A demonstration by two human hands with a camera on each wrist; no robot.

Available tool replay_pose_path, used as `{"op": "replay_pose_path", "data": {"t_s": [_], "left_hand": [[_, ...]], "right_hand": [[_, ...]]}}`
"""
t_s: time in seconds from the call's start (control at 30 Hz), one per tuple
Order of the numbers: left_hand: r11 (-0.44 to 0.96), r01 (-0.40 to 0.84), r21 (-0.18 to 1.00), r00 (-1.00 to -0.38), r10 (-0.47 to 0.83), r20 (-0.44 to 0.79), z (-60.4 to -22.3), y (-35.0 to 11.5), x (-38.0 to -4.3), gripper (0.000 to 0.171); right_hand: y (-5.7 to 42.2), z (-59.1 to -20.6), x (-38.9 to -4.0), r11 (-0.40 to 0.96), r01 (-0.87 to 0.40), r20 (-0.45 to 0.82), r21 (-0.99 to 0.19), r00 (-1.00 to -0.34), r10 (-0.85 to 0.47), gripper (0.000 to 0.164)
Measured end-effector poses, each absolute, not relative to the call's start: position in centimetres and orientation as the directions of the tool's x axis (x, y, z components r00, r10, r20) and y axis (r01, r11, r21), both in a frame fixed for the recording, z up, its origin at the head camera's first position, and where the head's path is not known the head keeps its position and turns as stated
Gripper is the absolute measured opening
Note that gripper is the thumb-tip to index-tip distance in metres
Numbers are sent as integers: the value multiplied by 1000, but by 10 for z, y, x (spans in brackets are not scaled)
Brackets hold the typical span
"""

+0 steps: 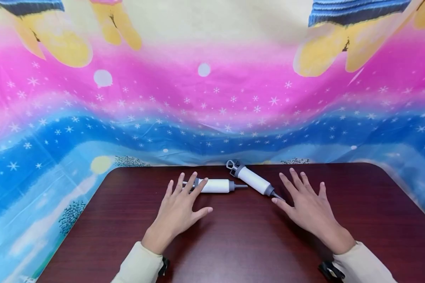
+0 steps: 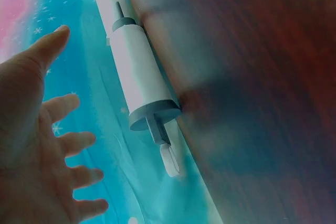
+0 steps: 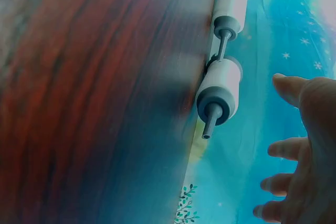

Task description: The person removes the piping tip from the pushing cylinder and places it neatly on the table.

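Note:
Two syringe-like pumps with white barrels, grey end caps and thin grey nozzles lie on the table. The left pump (image 1: pixel 216 186) lies sideways, its nozzle pointing right. The right pump (image 1: pixel 254 181) lies slanted, loop handle at the back, nozzle toward the lower right. My left hand (image 1: pixel 178 210), fingers spread, covers part of the left pump's handle in the head view; the left wrist view shows a gap between hand and pump (image 2: pixel 139 69). My right hand (image 1: pixel 309 208) is spread too, its thumb by the right pump's nozzle. Both hands hold nothing.
The dark red-brown wooden table (image 1: pixel 233 243) has its far edge just behind the pumps. A colourful cloth (image 1: pixel 212 98) printed with snowflakes hangs behind it and around its sides. Black straps (image 1: pixel 331 271) circle both wrists by the pale sleeves.

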State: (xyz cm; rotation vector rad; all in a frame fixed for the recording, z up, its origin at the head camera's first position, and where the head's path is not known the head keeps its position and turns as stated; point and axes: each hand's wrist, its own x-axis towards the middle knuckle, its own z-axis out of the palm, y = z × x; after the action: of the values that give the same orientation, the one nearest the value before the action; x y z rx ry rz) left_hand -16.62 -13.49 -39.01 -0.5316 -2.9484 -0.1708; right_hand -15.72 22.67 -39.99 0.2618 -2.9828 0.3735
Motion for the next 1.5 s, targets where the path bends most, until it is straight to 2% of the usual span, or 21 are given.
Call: {"op": "replay_pose_path", "data": {"t_s": [0.3, 0.6, 0.83, 1.07, 1.27, 1.5], "left_hand": [[874, 477, 89, -870, 455, 189, -383, -125, -187, 78], [777, 627, 51, -766, 604, 218, -374, -110, -220, 67], [739, 670, 77, -742, 661, 113, -364, -93, -243, 58], [687, 714, 134, -699, 711, 78, -356, -74, -260, 51], [669, 731, 133, -680, 731, 62, -357, -60, -274, 51], [656, 734, 176, -672, 739, 47, -363, -49, -287, 50]], "right_hand": [[222, -402, -163, 943, -216, 186, -254, -967, -172, 85], [214, -402, -172, 937, -232, 203, -260, -962, -182, 82], [210, -404, -179, 933, -243, 210, -264, -959, -191, 81], [207, -404, -185, 931, -253, 220, -264, -955, -197, 79], [205, -406, -192, 922, -266, 222, -281, -953, -207, 77], [205, -410, -200, 894, -274, 220, -355, -954, -205, 75]]}}
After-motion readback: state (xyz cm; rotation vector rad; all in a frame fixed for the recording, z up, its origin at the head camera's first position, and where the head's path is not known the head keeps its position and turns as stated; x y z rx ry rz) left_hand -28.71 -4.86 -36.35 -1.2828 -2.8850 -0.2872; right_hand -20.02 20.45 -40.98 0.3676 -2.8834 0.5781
